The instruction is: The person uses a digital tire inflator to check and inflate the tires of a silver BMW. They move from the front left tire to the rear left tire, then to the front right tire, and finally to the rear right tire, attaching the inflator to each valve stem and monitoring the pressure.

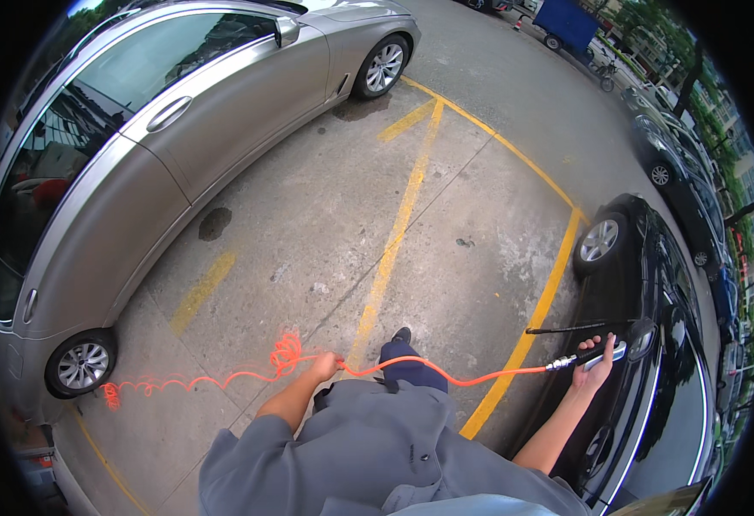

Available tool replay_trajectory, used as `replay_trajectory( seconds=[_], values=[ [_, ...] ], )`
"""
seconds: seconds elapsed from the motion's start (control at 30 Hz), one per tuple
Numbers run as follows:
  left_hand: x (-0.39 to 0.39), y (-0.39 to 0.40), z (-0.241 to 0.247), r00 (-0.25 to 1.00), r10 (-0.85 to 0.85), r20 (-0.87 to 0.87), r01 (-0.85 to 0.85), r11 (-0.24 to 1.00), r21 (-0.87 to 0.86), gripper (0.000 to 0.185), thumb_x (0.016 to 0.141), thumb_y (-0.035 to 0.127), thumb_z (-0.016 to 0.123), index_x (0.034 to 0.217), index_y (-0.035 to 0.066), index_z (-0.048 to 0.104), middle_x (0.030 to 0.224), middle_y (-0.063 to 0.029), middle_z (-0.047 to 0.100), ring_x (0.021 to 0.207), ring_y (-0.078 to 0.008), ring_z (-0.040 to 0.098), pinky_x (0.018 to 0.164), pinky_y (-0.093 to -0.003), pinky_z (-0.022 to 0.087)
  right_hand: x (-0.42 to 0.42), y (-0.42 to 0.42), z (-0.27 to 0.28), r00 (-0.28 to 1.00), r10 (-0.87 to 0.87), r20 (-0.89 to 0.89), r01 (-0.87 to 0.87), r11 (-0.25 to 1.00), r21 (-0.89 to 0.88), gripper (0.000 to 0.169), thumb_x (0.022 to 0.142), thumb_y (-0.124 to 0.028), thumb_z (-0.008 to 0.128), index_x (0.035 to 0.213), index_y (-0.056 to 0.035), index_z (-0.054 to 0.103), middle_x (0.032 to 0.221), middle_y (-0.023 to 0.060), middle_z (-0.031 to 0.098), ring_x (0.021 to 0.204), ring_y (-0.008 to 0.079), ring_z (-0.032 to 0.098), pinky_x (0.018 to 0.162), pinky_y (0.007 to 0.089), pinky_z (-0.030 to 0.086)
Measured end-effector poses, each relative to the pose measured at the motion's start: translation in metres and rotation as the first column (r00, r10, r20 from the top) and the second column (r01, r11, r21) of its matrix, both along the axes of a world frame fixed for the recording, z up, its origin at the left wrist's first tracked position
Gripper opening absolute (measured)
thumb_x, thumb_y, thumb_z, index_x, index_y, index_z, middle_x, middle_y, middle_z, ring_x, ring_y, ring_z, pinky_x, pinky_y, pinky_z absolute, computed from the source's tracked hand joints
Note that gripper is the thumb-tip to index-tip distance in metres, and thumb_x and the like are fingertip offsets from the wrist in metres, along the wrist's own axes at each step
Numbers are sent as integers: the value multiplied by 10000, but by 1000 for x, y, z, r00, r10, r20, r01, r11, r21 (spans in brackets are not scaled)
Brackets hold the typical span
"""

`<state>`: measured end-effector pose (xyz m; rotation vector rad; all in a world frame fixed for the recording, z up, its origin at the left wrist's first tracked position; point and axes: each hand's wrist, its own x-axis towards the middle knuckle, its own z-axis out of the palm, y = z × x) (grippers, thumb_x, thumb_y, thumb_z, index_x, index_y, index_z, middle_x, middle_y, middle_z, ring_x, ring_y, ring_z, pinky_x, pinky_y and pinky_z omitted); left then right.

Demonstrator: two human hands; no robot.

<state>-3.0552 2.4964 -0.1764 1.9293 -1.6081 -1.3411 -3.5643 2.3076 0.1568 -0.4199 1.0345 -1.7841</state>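
An orange coiled air hose (pixel 506 373) runs across in front of my body. My left hand (pixel 327 366), left of the waist, is closed around it. To its left the hose hangs in loose loops, with a tangled coil (pixel 285 353) close to the hand and another bunch by the silver car's rear wheel. Out to the right, my right hand (pixel 596 366) grips an air tool (pixel 588 355) with a black handle and a silver part. A metal coupler (pixel 561 362) joins it to the hose. Beside that hand a thin black tube (pixel 557 330) points left. The fingers partly hide the tool.
A silver car (pixel 235 109) stands along the left. A black car (pixel 615 290) is close on my right, by my right arm. Yellow lines (pixel 390 251) mark the concrete ground (pixel 299 226). More parked cars (pixel 673 174) and a blue cargo vehicle (pixel 565 24) are farther off.
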Motion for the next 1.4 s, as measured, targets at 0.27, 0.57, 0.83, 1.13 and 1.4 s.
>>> replay_trajectory(
  seconds=[0.27,0.57,0.83,1.13,1.4],
  values=[
    [-31,-234,16,987,160,-30,-157,983,92,188,705,116,683,887,64,686,845,-152,658,824,-302,633,737,-392,493,-15,-292,13,998,8,-59,-3,997,78,202,883,-250,595,877,-75,494,690,48,536,559,144,489,505,280,426],
    [-40,-533,-30,971,221,-90,-233,961,-150,158,628,119,695,774,62,673,730,-130,653,738,-289,635,642,-398,483,-109,-644,-83,969,78,-234,-78,997,10,260,861,-259,595,756,-64,458,666,38,447,570,159,448,521,274,418],
    [-64,-731,13,895,399,-199,-424,900,-103,162,659,97,681,815,54,675,750,-103,666,766,-271,638,670,-385,483,-13,-933,-45,909,0,-416,-45,994,-98,190,799,-202,642,877,-119,489,732,47,465,644,190,473,553,324,417],
    [-88,-989,-7,910,407,-84,-412,860,-301,141,708,100,586,807,44,670,729,-101,668,692,-241,652,633,-373,487,-1,-1236,-115,831,518,-206,-531,847,-11,269,870,-216,596,722,-60,435,646,40,430,560,149,436,491,260,397],
    [-19,-1056,1,807,511,296,-540,841,20,189,605,94,752,788,92,705,751,-100,670,731,-241,645,645,-356,497,103,-1363,-141,797,604,-13,-589,781,206,172,850,-192,608,818,-65,496,675,50,509,555,163,487,496,297,420]
  ],
)
